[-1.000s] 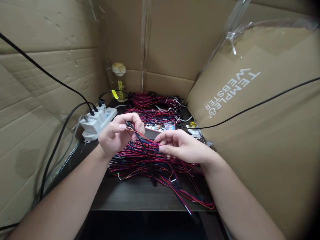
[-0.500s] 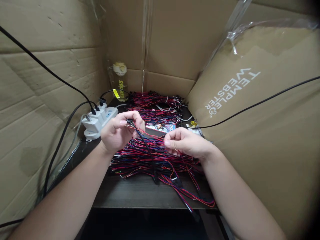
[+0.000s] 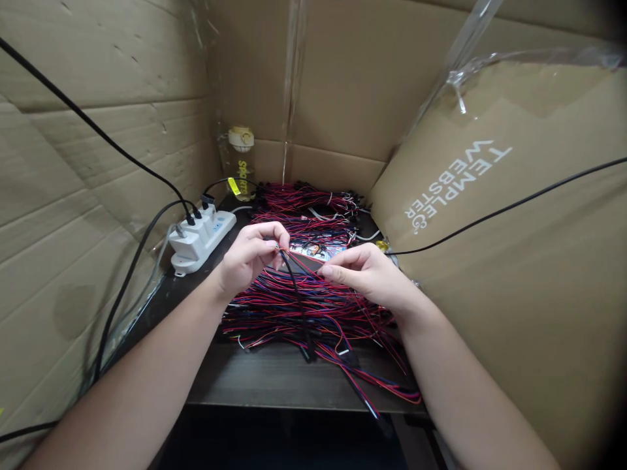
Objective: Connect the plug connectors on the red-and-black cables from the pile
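My left hand point(image 3: 257, 253) is closed in a pinch on one end of a wire harness point(image 3: 297, 294). From its fingertips a black cable hangs down, and thin red and blue wires run across to the right. My right hand point(image 3: 360, 271) pinches those wires a short way along. The wires span the gap between both hands, above a wide pile of red, blue and black wires point(image 3: 294, 310) on the dark table point(image 3: 245, 375). What sits inside the left fingers is mostly hidden.
A white power strip point(image 3: 203, 238) with plugged-in black cords stands at the left. Behind lie more bundled wires point(image 3: 304, 202) and a bottle point(image 3: 241, 163) with a cream lid. Cardboard walls point(image 3: 343, 78) enclose the table; a black cord point(image 3: 490, 219) crosses at the right.
My left fingers have closed further over the harness end, hiding the dark part seen before. My right hand has shifted slightly and its fingers are straighter. The view has moved a little.
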Available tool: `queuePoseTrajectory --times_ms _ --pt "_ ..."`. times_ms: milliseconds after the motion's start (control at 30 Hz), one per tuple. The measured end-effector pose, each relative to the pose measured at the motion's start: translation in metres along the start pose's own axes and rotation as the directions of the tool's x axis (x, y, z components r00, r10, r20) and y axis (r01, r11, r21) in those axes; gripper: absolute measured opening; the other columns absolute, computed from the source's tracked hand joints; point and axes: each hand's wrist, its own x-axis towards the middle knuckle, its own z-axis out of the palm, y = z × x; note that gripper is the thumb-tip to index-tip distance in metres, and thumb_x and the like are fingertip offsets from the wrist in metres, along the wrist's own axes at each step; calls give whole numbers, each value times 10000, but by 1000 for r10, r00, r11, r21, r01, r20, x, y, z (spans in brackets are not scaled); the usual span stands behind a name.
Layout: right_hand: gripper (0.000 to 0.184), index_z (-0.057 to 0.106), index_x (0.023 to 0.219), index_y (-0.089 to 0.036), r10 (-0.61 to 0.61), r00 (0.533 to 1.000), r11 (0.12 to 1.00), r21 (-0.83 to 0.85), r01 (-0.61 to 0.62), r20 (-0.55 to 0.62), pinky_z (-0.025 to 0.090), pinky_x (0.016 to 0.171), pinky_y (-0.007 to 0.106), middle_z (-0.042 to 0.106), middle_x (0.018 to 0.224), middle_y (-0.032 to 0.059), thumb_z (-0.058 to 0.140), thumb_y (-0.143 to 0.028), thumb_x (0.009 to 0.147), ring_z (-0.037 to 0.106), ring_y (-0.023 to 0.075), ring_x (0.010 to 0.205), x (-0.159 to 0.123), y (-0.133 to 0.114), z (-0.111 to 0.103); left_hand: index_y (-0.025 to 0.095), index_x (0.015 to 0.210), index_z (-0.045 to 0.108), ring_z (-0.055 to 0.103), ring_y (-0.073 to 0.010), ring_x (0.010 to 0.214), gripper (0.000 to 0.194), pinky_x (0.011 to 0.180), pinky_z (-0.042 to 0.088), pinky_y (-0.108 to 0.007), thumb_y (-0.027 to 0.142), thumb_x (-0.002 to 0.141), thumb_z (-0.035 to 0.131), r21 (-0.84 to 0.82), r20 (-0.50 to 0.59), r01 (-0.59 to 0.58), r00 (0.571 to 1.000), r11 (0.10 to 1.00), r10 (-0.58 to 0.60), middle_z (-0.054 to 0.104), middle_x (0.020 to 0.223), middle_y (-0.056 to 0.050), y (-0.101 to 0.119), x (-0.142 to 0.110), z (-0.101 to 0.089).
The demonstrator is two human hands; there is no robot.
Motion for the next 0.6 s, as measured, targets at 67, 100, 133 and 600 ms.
queuePoseTrajectory --times_ms 67,100,133,600 --pt "354 837 842 -157 -45 998 998 31 46 -42 455 628 272 742 766 40 882 -498 762 582 131 663 1 -1 5 134 755 696 519 -113 500 237 474 387 -234 363 736 752 25 11 10 1000 1000 -10 620 653 -28 -1 0 1" --pt "347 839 848 -161 -63 996 997 41 66 -57 470 642 278 754 787 46 885 -492 758 595 139 677 1 -1 7 133 761 702 516 -109 502 229 483 391 -229 351 751 770 39 16 16 1000 999 -16 609 635 -18 -1 0 2" --pt "339 841 852 -163 -84 994 995 50 87 -71 482 653 284 761 801 52 886 -486 758 603 144 686 1 -2 10 134 769 707 515 -105 508 222 496 395 -224 343 772 784 58 23 21 999 998 -22 599 618 -9 -2 0 3" --pt "278 822 823 -99 -244 959 968 22 250 -145 302 473 217 585 586 4 791 -371 875 416 71 528 -8 -13 24 153 787 762 545 -146 682 332 679 434 -279 472 873 737 125 221 -24 975 992 -4 650 701 -44 -5 -4 6"
